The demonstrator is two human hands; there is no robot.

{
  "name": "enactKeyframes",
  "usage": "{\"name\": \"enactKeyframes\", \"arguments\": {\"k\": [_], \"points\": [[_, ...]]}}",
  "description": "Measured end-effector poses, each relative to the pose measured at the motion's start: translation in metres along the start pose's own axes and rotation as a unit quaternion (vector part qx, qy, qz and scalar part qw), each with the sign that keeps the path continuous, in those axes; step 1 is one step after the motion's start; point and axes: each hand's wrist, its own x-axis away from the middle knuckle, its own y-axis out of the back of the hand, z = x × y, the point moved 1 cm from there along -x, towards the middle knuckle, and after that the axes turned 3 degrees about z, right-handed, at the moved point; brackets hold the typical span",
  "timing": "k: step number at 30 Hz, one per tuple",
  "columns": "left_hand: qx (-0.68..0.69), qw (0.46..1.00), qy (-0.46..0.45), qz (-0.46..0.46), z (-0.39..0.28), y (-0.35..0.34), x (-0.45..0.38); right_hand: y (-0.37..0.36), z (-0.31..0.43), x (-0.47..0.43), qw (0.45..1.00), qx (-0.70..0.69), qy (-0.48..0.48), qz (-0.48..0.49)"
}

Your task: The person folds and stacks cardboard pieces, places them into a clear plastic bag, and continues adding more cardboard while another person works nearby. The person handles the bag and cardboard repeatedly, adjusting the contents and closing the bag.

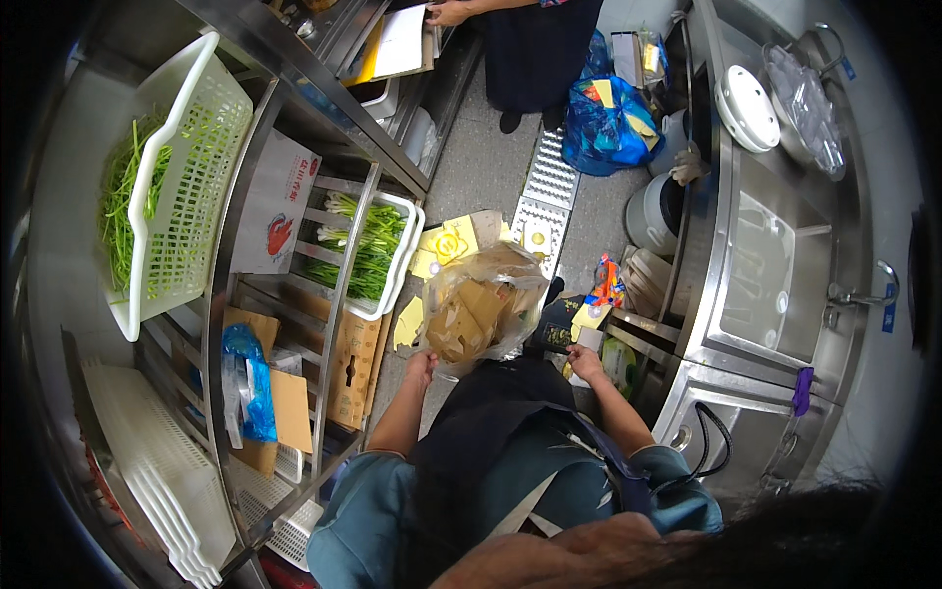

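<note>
A clear plastic bag (482, 305) filled with brown cardboard pieces stands on the floor before me. My left hand (421, 368) pinches its near left edge. My right hand (583, 361) grips the lower edge of a dark printed carton (557, 322) to the right of the bag. Yellow printed packaging (447, 244) lies beyond the bag, and a torn yellow piece (409, 322) lies to its left. Beside the carton are an orange and blue wrapper (608, 281) and more flattened packaging.
Metal shelving at left holds a white basket of greens (136, 177) and a white tray of spring onions (403, 258). Steel sinks (758, 272) line the right. Farther off, a person in a dark apron (537, 55) stands near a blue bag of waste (609, 125). A drain grate (552, 169) crosses the floor.
</note>
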Motion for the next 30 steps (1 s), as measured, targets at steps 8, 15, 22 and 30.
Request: {"name": "enactKeyframes", "arguments": {"k": [8, 15, 22, 30], "points": [[-0.014, 0.999, -0.018, 0.028, -0.011, -0.011, 0.023, -0.003, -0.026, 0.028, 0.997, 0.026, -0.066, 0.014], [0.017, 0.999, -0.024, 0.036, -0.014, 0.004, 0.023, -0.035, -0.033, 0.053, 0.986, 0.053, -0.140, 0.072], [-0.050, 0.997, 0.005, 0.061, -0.022, 0.007, 0.023, -0.057, -0.037, 0.055, 0.989, 0.030, -0.129, 0.061], [-0.029, 0.997, 0.016, 0.073, -0.018, 0.012, 0.016, -0.066, -0.007, 0.047, 0.991, 0.027, -0.122, 0.058]]}}
